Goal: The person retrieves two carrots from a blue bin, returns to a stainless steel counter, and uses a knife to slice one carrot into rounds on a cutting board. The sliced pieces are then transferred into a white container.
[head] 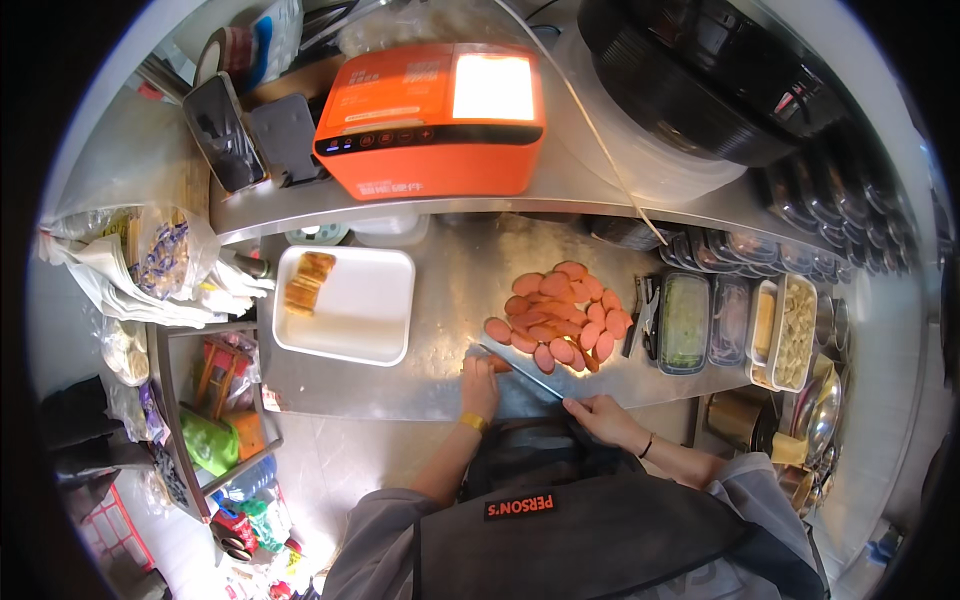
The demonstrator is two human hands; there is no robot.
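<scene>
On the steel counter, my left hand (480, 386) presses down on a reddish piece of sausage (499, 364), much of it hidden under the fingers. A long thin knife (529, 379) runs slantwise close beside those fingertips. Its handle end is gripped by my right hand (606, 420), near the counter's front edge. Just beyond the blade lies a loose heap of oval pink sausage slices (555, 311), some overlapping. Whether the blade touches the sausage piece is hard to tell.
A white tray (367, 307) at left holds browned food pieces (309, 283). To the right stand a lidded container of green food (683, 322), another clear container (727, 321) and black tongs (641, 315). An orange label printer (431, 135) and a phone (225, 135) occupy the raised shelf (600, 202).
</scene>
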